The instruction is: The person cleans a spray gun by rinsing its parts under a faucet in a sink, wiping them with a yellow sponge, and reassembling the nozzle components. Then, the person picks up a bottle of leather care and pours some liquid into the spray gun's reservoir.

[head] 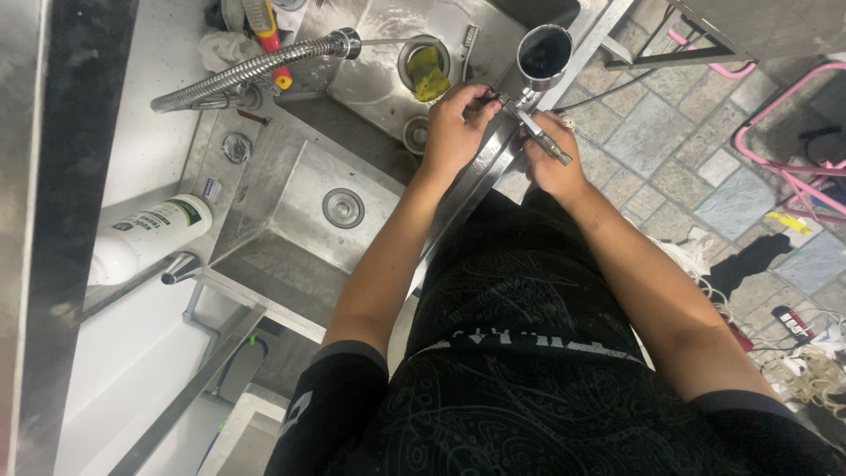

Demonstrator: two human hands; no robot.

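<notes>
A thin metal tool (536, 130) is held in both hands at the front edge of a steel sink (304, 189).

The tool is gripped by the right hand (553, 159), with the fingers curled tight around its lower end. Its upper end is pinched by the fingers of the left hand (454, 128). The tool is tilted and is held just above the sink's rim. A shiny metal cup (544, 55) is seen right behind the tool. A yellow sponge (430, 75) is seen in the far basin by the drain. A bendy metal hose (251, 70) is stretched over the sink. A white bottle (145, 236) is laid on its side at the left, well apart from the hands.
</notes>
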